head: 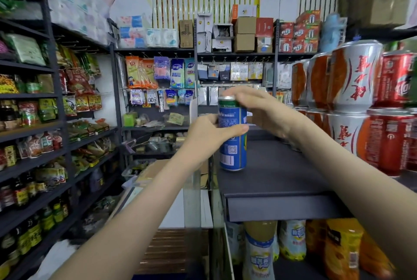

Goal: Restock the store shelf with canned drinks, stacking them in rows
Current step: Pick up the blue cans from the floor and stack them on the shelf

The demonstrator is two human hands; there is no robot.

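A tall blue can [232, 144] with a green top band stands upright at the near left corner of the dark shelf [277, 176]. My left hand [209, 132] grips its middle, thumb wrapped across the front. My right hand [259, 110] reaches over the can's top with fingers spread and blurred; its fingertips lie at the lid. On the right side of the shelf stand stacked silver-and-orange cans [352, 78] and red cola cans [390, 139], two layers high.
Bottled drinks [259, 250] fill the shelf below. Left racks hold snack bags [79, 90] and sauce bottles. The back wall has hanging goods and cartons [244, 33]. A cardboard box [153, 171] sits on the floor below my left arm.
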